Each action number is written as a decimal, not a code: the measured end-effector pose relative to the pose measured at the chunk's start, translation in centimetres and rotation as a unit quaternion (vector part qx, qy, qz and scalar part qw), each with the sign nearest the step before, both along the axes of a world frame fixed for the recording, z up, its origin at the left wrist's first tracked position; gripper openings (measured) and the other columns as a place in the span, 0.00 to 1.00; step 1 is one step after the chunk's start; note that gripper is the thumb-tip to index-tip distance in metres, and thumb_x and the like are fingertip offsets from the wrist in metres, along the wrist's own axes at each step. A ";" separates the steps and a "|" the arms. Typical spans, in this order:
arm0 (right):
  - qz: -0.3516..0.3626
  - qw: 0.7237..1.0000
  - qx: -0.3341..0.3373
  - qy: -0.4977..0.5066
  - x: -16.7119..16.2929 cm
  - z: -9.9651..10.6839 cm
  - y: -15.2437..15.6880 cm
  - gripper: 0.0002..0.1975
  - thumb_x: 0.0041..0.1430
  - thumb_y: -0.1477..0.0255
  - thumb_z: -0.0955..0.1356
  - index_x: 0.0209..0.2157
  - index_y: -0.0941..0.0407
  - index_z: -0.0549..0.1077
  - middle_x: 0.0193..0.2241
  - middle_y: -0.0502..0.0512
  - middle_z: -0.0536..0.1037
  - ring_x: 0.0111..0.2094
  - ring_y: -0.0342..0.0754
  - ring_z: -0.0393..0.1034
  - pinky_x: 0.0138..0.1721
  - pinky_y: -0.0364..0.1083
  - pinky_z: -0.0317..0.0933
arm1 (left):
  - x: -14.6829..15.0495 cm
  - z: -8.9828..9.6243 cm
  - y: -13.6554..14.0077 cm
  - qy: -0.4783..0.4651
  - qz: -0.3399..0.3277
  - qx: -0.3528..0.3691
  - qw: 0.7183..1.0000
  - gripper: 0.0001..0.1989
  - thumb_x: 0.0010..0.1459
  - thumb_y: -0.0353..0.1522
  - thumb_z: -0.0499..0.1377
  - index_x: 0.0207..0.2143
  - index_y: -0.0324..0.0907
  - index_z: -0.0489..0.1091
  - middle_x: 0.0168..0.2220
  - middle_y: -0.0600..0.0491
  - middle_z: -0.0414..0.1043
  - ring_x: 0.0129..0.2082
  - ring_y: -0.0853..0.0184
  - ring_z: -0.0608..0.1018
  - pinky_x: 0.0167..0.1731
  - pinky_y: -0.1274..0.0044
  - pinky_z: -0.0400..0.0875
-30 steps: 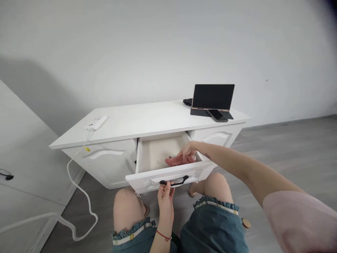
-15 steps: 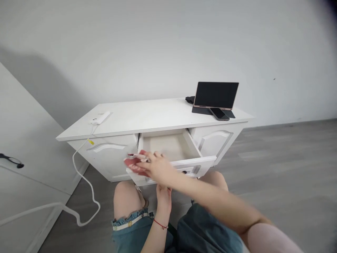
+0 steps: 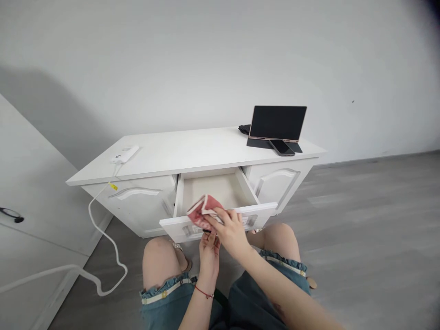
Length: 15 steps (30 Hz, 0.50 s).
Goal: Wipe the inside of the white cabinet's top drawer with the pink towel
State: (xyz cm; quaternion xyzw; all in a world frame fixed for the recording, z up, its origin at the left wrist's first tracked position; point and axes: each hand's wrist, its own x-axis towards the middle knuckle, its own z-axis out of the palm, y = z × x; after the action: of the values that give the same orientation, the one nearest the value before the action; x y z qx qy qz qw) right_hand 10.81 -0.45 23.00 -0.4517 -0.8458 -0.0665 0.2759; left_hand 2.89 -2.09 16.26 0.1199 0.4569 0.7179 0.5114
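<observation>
A white cabinet (image 3: pixel 192 153) stands against the wall with its middle drawer (image 3: pixel 261 209) pulled open. My right hand (image 3: pixel 231 230) holds a small red and white cloth (image 3: pixel 201 211) above the drawer's front edge. My left hand (image 3: pixel 208 245) is under the right one, at the drawer's black handle, which is mostly hidden. The inside of the drawer (image 3: pixel 216 190) looks bare. My knees are just below the drawer front.
A dark tablet (image 3: pixel 277 123) stands on its cover at the cabinet's right end, with a phone (image 3: pixel 282 147) lying in front. A white charger (image 3: pixel 124 154) at the left end trails a white cable (image 3: pixel 103 247) to the grey floor. A white cupboard door stands at the left.
My right hand lifted the red cloth out of the drawer, swung it left past the drawer's left corner, then brought it back to the middle of the drawer front. My left hand stays at the handle.
</observation>
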 end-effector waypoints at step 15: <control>-0.265 0.923 -0.056 0.272 10.2 -13.1 0.9 0.18 0.62 0.65 0.56 0.43 0.58 0.72 0.48 0.69 0.64 0.52 0.63 0.63 0.52 0.61 0.61 | -0.8 -0.1 -0.9 -0.109 -0.051 0.017 0.993 0.13 0.41 0.33 0.72 0.27 0.41 0.72 0.30 0.57 0.76 0.34 0.71 0.79 0.44 0.74 0.72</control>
State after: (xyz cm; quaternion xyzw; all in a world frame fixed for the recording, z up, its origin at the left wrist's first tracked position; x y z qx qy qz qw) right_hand 21.00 0.43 9.86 -0.6750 -0.5899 0.0354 0.4419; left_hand 2.12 -2.99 16.14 0.0727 0.3790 0.7074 0.5922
